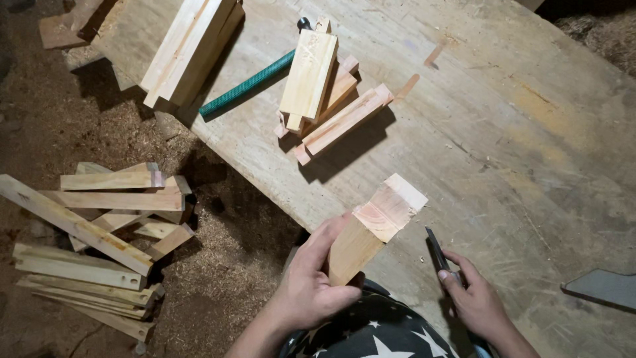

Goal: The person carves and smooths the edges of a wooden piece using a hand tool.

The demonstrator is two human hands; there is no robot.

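Wood block [371,229] gripped by left hand [311,285], upright.

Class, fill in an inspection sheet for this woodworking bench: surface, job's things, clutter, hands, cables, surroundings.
Surface: worn, scratched wooden workbench.
Job's things: pale notched wooden block; thin dark metal tool.
Clutter: stack of pale cut wooden pieces; long pale plank bundle; green-handled tool; grey flat piece.
Hands: left hand grips the block; right hand holds the dark tool.
Cables: nothing seen.
Surroundings: sawdust-covered floor; heap of wooden offcuts.
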